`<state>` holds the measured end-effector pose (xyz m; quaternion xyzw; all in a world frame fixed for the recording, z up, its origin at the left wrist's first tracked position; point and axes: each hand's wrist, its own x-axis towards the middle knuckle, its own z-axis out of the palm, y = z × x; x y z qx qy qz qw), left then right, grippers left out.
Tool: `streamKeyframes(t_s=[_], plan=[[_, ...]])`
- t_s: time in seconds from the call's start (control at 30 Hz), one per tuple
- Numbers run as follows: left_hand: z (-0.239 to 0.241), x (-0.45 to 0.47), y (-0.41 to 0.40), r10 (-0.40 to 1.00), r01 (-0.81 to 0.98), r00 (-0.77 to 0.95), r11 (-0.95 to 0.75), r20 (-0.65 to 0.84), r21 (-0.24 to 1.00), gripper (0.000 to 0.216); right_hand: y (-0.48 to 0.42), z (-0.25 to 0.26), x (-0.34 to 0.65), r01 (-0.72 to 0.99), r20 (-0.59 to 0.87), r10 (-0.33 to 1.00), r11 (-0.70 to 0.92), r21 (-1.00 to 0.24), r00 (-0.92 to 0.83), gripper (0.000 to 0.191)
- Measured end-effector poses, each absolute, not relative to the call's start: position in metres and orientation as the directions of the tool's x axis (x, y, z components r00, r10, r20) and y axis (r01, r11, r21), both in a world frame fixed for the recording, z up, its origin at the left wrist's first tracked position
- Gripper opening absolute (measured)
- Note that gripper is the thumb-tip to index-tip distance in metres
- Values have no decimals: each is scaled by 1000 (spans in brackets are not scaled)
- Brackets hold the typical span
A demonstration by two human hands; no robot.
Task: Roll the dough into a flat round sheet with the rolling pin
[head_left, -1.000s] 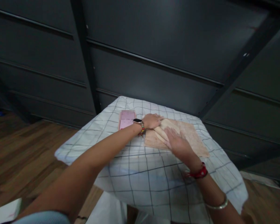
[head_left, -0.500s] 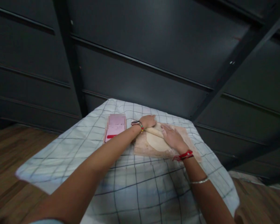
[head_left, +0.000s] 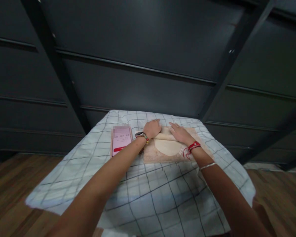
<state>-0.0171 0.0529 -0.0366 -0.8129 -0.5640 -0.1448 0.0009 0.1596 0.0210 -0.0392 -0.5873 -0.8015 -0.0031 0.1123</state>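
A pale rolling pin (head_left: 164, 136) lies crosswise over a thin, round sheet of dough (head_left: 169, 148) on a wooden board (head_left: 151, 157). My left hand (head_left: 153, 128) is curled over the pin's left end, knuckles up. Over its right end my right hand (head_left: 181, 134) is closed palm down, with some fingers reaching forward past it. Both hands hide the ends of the pin, and the far edge of the dough is under it. The near part of the dough shows smooth and flat.
A phone (head_left: 120, 141) with a lit pink screen lies left of the board, partly behind my left forearm. The checked cloth (head_left: 88, 164) covers the table and hangs over its near edge. Dark panels (head_left: 138, 89) stand right behind the table. The floor (head_left: 19, 184) is wooden.
My view has shifted and levelled. The rolling pin lies straighter across the dough, and my right hand has moved forward along with its end. Both hands stay on the pin.
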Motion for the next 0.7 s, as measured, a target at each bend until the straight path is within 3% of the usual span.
streamKeyframes(t_s=[0.17, 0.27, 0.47, 0.57, 0.7], plan=[[-49, -25, 17, 873, 892, 405, -442, 272, 90, 43, 1, -49, 166, 872, 156, 879, 471, -134, -451, 52], [-48, -23, 26, 876, 907, 380, -416, 296, 69, 46, 8, -47, 165, 895, 143, 906, 418, -153, -399, 51], [-38, -19, 59, 900, 898, 414, -428, 137, 102, 45, 19, -45, 161, 909, 66, 939, 345, -234, -339, 52], [-42, -26, 45, 848, 846, 520, -528, 106, 71, 43, 4, -51, 159, 895, 105, 918, 397, -202, -383, 55], [-47, -30, 29, 869, 872, 481, -488, 115, 40, 47, 9, -50, 157, 906, 125, 916, 397, -149, -381, 55]])
